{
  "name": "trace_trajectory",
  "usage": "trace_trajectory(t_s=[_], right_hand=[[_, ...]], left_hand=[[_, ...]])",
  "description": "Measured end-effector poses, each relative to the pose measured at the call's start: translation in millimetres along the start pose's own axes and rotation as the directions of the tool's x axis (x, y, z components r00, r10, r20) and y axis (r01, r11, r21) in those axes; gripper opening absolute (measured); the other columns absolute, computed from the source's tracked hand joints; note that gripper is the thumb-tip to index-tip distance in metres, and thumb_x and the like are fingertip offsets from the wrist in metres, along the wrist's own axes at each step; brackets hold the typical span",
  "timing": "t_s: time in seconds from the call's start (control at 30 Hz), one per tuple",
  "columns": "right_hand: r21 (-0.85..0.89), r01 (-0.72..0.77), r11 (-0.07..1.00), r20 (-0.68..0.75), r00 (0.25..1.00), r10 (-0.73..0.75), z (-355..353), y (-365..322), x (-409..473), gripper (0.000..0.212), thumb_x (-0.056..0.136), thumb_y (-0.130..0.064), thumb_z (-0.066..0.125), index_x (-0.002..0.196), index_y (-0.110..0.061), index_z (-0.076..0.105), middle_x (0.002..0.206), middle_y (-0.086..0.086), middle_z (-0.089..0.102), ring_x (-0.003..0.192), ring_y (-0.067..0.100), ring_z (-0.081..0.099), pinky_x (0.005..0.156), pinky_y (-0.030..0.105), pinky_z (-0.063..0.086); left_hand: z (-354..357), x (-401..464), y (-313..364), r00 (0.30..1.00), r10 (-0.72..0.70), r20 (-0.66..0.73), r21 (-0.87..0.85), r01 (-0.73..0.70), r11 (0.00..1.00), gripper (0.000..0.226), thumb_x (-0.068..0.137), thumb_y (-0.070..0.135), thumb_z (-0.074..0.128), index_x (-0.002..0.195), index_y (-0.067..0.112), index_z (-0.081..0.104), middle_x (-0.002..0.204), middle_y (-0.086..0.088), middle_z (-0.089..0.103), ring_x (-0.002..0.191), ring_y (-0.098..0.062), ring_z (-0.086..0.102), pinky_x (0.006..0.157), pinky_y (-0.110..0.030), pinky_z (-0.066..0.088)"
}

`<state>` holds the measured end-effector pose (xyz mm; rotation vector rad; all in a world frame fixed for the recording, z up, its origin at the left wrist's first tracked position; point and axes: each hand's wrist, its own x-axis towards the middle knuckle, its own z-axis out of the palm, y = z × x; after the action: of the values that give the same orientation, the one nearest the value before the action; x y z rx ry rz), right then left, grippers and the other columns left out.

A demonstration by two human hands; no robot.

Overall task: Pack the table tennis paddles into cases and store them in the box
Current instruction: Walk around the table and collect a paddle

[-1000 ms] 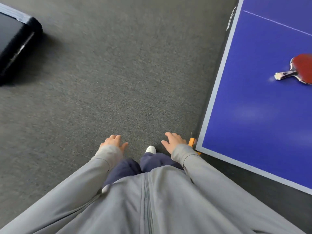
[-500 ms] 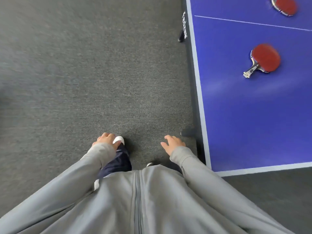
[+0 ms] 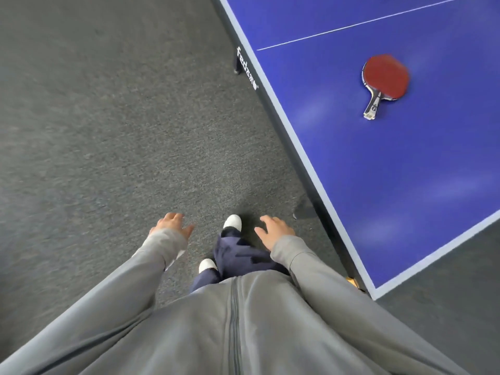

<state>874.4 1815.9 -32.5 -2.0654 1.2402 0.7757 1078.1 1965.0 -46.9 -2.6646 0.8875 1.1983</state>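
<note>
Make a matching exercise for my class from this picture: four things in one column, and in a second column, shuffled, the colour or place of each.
Column one:
1. paddle
2. table tennis table
3. carpet
4. shoe

Column two:
A. white, between the two hands
B. grey, covering the floor
C. red face up, lying on the table
D. blue top with white lines

Pairs: 1-C, 2-D, 3-B, 4-A

The left hand and right hand hang on either side of the shoe, holding nothing.
</note>
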Motion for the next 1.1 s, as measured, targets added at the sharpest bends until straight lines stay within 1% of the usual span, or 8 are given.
trace_trajectory(t_s=[0.1,0.2,0.37,0.57,0.7,0.87,0.97,1.1], right_hand=[[0.038,-0.009,0.999,-0.014,1.000,0.009,-25,-3,27,0.044,0.097,-0.037,0.040,0.136,-0.017,0.041,0.141,0.010,0.045,0.131,0.028,0.039,0.107,0.044,0.033],[0.081,-0.001,0.997,-0.065,0.998,0.007,-58,-7,51,0.044,0.098,-0.037,0.041,0.137,-0.018,0.040,0.140,0.009,0.045,0.131,0.028,0.039,0.106,0.043,0.033],[0.213,0.017,0.977,-0.162,0.987,0.018,-112,-10,80,0.045,0.098,-0.035,0.040,0.139,-0.016,0.038,0.140,0.008,0.045,0.132,0.026,0.038,0.107,0.043,0.033],[0.395,-0.022,0.918,-0.259,0.956,0.134,-153,-10,107,0.043,0.099,-0.033,0.040,0.138,-0.016,0.040,0.137,0.004,0.047,0.127,0.022,0.042,0.106,0.041,0.036],[0.478,-0.066,0.876,-0.295,0.927,0.231,-172,-19,132,0.037,0.098,-0.030,0.042,0.131,-0.013,0.044,0.125,0.007,0.052,0.117,0.026,0.047,0.097,0.041,0.041],[0.627,-0.163,0.762,-0.292,0.857,0.424,-196,-30,161,0.037,0.097,-0.029,0.044,0.131,-0.014,0.046,0.122,0.005,0.053,0.117,0.022,0.048,0.095,0.035,0.042],[0.730,-0.198,0.654,-0.291,0.776,0.560,-211,-30,175,0.036,0.095,-0.027,0.050,0.128,-0.014,0.050,0.120,0.006,0.055,0.112,0.023,0.052,0.094,0.034,0.042],[0.825,-0.194,0.531,-0.296,0.651,0.698,-238,-14,189,0.037,0.093,-0.024,0.054,0.127,-0.011,0.052,0.121,0.010,0.055,0.111,0.028,0.054,0.095,0.038,0.044]], left_hand=[[-22,30,24,1.000,0.026,0.013,0.034,-0.026,0.999,0.056,0.095,0.046,0.041,0.144,0.019,0.033,0.149,-0.004,0.033,0.137,-0.026,0.032,0.110,-0.039,0.029],[-49,57,48,0.999,0.053,0.015,0.046,-0.053,0.998,0.056,0.095,0.045,0.043,0.144,0.019,0.034,0.148,-0.006,0.034,0.136,-0.027,0.033,0.110,-0.039,0.030],[-99,94,88,0.987,0.151,-0.049,0.043,-0.149,0.988,0.056,0.094,0.045,0.044,0.143,0.019,0.034,0.146,-0.007,0.036,0.135,-0.028,0.034,0.110,-0.040,0.031],[-156,136,134,0.964,0.263,-0.047,0.029,-0.262,0.965,0.055,0.095,0.041,0.045,0.143,0.018,0.033,0.147,-0.006,0.034,0.134,-0.029,0.035,0.109,-0.041,0.032],[-192,173,163,0.929,0.370,0.001,0.078,-0.369,0.926,0.056,0.095,0.039,0.045,0.144,0.017,0.032,0.148,-0.007,0.033,0.136,-0.028,0.033,0.110,-0.036,0.028],[-257,227,193,0.882,0.471,0.022,0.102,-0.470,0.877,0.054,0.095,0.035,0.049,0.143,0.015,0.036,0.147,-0.009,0.035,0.135,-0.030,0.035,0.110,-0.035,0.028],[-299,258,210,0.849,0.528,-0.010,0.141,-0.522,0.841,0.051,0.095,0.032,0.049,0.141,0.013,0.038,0.144,-0.012,0.039,0.132,-0.032,0.038,0.109,-0.036,0.030],[-334,287,244,0.801,0.598,-0.037,0.104,-0.592,0.799,0.048,0.094,0.029,0.052,0.138,0.012,0.043,0.139,-0.014,0.044,0.123,-0.035,0.047,0.104,-0.038,0.036]])
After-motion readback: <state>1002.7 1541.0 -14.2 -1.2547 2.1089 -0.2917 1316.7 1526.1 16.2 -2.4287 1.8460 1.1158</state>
